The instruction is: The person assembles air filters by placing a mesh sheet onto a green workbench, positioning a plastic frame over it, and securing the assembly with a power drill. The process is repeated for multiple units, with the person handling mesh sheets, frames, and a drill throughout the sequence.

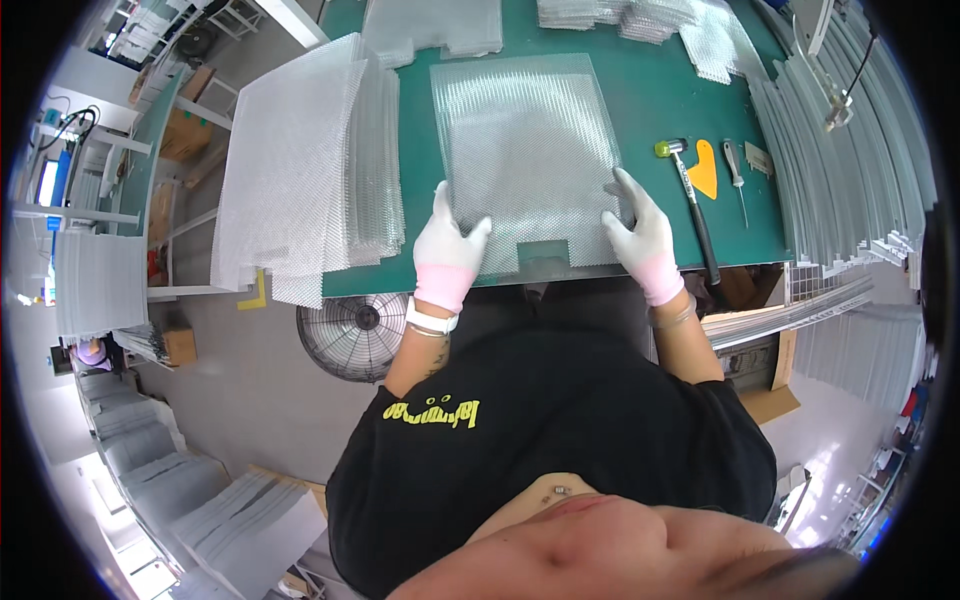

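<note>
The mesh sheet (525, 160) lies flat on the green worktop (650, 90), close to the near edge and about in the middle of it. It is a shiny, silvery sheet with a fine net pattern, and it has a small rectangular notch in the middle of its near side. Your left hand (448, 245), in a white glove with a pink cuff, rests on the near left corner of the sheet, the fingers spread and flat, not closed around anything. Your right hand (638, 232), in the same kind of glove, presses on the near right edge of the sheet, also with the fingers stretched out and released.

At the left edge of the worktop there is a thick stack of the same mesh sheets (310, 165), which hangs over the edge; it is near the sheet but not touching it. Just beside your right hand lies a mallet (690, 195) with a black handle and a green-and-white head. Next to it, toward the right edge, are an orange scraper (705, 170) and a small thin tool (737, 175). More mesh pieces (640, 18) lie along the far edge. Long metal strips (850, 180) are piled at the right edge. Below the worktop, on the floor, stands a round fan (352, 335).
</note>
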Demonstrator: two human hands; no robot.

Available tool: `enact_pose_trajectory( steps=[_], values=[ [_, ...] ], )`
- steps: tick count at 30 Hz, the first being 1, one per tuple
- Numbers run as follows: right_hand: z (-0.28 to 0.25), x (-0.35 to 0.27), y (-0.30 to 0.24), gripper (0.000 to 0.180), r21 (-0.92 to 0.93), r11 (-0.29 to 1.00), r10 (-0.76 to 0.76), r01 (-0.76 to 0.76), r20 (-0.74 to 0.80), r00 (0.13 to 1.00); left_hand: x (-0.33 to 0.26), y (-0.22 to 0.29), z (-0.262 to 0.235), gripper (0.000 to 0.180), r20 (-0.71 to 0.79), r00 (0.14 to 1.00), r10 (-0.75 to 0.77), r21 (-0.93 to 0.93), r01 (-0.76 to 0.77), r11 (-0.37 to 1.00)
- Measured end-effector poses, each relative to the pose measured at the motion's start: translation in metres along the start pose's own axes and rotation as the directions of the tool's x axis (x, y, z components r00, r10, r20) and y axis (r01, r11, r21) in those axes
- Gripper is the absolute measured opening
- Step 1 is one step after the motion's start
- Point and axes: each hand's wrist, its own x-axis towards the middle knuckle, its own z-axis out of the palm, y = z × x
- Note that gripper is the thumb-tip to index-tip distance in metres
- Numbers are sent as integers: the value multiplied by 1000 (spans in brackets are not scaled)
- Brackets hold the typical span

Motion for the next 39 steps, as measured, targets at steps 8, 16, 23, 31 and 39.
enact_pose_trajectory(
  steps=[8, 16, 23, 31, 39],
  values=[
    [8, -8, 14, 52, -172, 984, 49, -37, 65, 997, 13, -2, 11, 84, 95, 995, -27, 118, 16, 993],
    [13, -13, 19, 49, -341, 939, -1, 32, 91, 996, 13, -13, 18, 86, 89, 996, 22, 159, -36, 987],
    [12, -12, 13, 48, -422, 907, 59, -5, 116, 991, 16, -13, 16, 88, 103, 995, 14, 173, -31, 984],
    [-19, 23, -4, 33, -583, 800, 39, 144, 289, 956, 24, -5, 8, 82, 88, 995, 39, 384, -70, 921],
    [-91, 285, 52, 45, -617, 786, -240, -24, -341, 909, 34, -25, 17, 68, 254, 914, 316, 362, -393, 845]
  ],
)
